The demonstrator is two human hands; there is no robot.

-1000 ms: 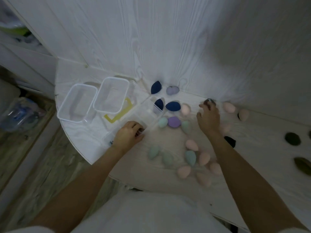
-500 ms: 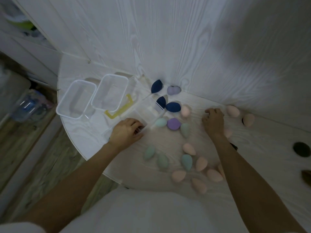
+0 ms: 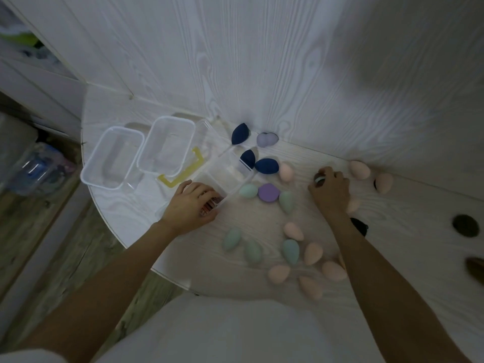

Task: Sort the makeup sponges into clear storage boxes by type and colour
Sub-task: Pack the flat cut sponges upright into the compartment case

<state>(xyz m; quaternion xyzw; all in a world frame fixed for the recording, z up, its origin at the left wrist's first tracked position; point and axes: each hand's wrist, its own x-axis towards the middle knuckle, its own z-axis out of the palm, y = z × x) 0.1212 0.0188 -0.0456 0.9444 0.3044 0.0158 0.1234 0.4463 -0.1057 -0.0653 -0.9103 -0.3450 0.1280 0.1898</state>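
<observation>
Several egg-shaped makeup sponges lie on the white table: navy ones (image 3: 266, 165), a lilac one (image 3: 266, 139), a purple one (image 3: 268, 193), mint-green ones (image 3: 290, 251) and pink ones (image 3: 313, 253). My left hand (image 3: 192, 205) grips the near end of a clear storage box (image 3: 227, 176) that holds a navy sponge at its far end. My right hand (image 3: 330, 191) is closed over a small dark sponge with a light band (image 3: 319, 178). Two empty clear boxes (image 3: 112, 158) (image 3: 166, 146) stand at the left.
A yellow-rimmed lid (image 3: 183, 174) lies under the boxes. Dark round sponges (image 3: 465, 225) (image 3: 359, 226) sit at the right. The wall panel (image 3: 288, 74) rises right behind the table. The table's curved edge (image 3: 125, 247) drops to a wooden floor at the left.
My right hand drew back from the far sponges and closed over a small dark sponge. My left hand stayed on the clear box.
</observation>
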